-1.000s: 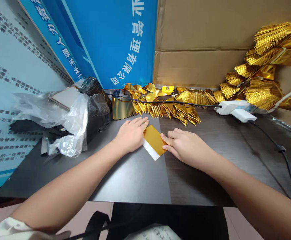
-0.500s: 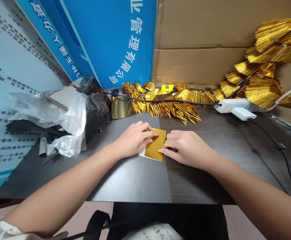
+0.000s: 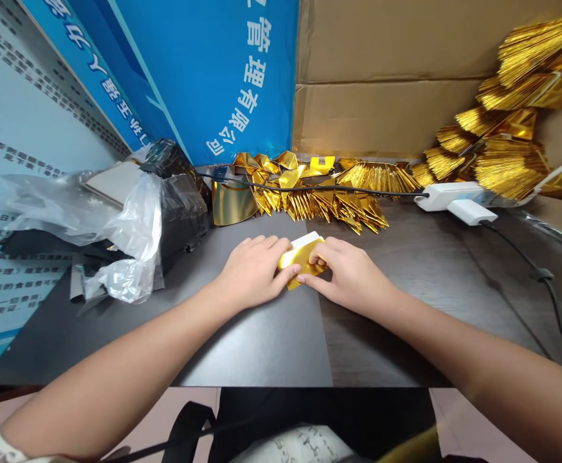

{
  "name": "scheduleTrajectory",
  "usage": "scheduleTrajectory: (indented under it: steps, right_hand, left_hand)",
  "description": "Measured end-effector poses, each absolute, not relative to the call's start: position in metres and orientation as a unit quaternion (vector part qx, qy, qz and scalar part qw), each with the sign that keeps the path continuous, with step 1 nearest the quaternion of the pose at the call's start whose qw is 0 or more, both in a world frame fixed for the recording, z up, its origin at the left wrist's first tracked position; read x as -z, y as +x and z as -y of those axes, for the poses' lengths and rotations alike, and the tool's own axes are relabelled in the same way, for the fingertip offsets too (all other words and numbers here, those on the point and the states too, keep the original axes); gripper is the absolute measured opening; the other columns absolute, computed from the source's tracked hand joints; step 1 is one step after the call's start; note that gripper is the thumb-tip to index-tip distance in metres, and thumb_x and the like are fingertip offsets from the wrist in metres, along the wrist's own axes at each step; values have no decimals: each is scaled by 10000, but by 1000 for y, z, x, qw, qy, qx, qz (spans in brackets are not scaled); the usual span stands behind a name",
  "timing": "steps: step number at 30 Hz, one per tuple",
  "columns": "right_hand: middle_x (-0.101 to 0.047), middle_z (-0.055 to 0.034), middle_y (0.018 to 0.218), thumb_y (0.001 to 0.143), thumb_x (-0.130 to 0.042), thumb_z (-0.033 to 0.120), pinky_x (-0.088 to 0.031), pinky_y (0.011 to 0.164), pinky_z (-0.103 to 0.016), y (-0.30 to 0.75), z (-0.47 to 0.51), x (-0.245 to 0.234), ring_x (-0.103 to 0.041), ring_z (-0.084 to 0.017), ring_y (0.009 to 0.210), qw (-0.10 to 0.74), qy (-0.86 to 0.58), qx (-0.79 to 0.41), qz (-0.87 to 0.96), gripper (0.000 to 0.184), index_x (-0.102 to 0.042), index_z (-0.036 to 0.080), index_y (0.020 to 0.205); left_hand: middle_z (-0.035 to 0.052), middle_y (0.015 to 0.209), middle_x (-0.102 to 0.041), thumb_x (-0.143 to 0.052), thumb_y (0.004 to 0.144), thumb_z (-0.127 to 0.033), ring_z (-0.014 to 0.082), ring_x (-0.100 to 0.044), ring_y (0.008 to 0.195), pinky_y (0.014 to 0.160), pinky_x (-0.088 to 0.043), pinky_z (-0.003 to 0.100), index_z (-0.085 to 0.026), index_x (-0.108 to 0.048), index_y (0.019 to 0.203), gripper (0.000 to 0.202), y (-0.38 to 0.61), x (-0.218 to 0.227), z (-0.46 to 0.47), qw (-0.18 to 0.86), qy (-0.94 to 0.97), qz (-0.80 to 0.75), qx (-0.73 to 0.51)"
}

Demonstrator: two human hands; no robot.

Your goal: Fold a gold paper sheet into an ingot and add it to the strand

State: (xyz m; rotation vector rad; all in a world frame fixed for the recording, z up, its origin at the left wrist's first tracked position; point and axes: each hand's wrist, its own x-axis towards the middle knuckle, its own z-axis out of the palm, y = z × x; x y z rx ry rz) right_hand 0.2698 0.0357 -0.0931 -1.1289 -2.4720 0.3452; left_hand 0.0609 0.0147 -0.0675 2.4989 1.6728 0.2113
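Note:
Between my hands is a gold foil paper [image 3: 305,262], bent over so that part of its white underside shows at the far edge. My left hand [image 3: 256,271] grips its left side, thumb on the near part of the sheet. On the other side my right hand [image 3: 351,269] pinches the paper with curled fingers and thumb. Both hands rest low over the dark table [image 3: 387,347], near where a grey sheet [image 3: 262,341] ends. Fingertips under the fold are partly hidden.
Folded gold papers [image 3: 319,199] line the back, with a black cable across them. More bundled gold fans [image 3: 512,154] stack at right beside a white power strip [image 3: 454,196]. Clear plastic bags [image 3: 136,244] lie at left. A cardboard panel [image 3: 358,116] stands behind.
The gold paper was lying flat; now it is lifted and curled, showing white at its far edge. My right hand has moved left and closer to my left hand.

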Motion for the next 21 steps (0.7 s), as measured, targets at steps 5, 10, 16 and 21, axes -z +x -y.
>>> scheduleTrajectory:
  steps: [5, 10, 16, 21]
  right_hand:
    - [-564, -47, 884, 846, -767, 454, -406, 672, -290, 273, -37, 91, -535, -163, 727, 206, -447, -114, 863, 338, -583, 171, 859]
    - [-586, -42, 969, 726, -868, 310, -458, 709, -286, 291, -60, 87, -545, -144, 745, 260, -443, -151, 845, 413, -639, 174, 1042]
    - [-630, -22, 864, 732, -821, 294, -441, 679, -283, 297, -73, 93, -553, -144, 726, 229, -459, -259, 818, 335, -653, 164, 991]
    - [-619, -11, 773, 761, -786, 329, -400, 617, -260, 296, -77, 94, -531, -136, 674, 222, -421, -258, 841, 240, -622, 173, 841]
  left_hand:
    - [21, 1007, -721, -660, 906, -341, 216, -665, 949, 822, -493, 350, -251, -555, 1308, 425, 58, 70, -20, 138, 812, -554, -123]
    - [26, 1089, -732, -666, 910, -279, 184, -664, 971, 847, -496, 320, -242, -615, 1266, 361, 52, 73, -28, 153, 816, -539, -140]
    - [35, 974, -707, -684, 900, -391, 206, -627, 912, 802, -448, 327, -200, -678, 1002, 217, 48, 71, -31, 120, 819, -552, -102]
    - [39, 974, -661, -640, 923, -387, 208, -596, 962, 800, -413, 313, -188, -646, 974, 206, 45, 65, -31, 121, 840, -526, -57]
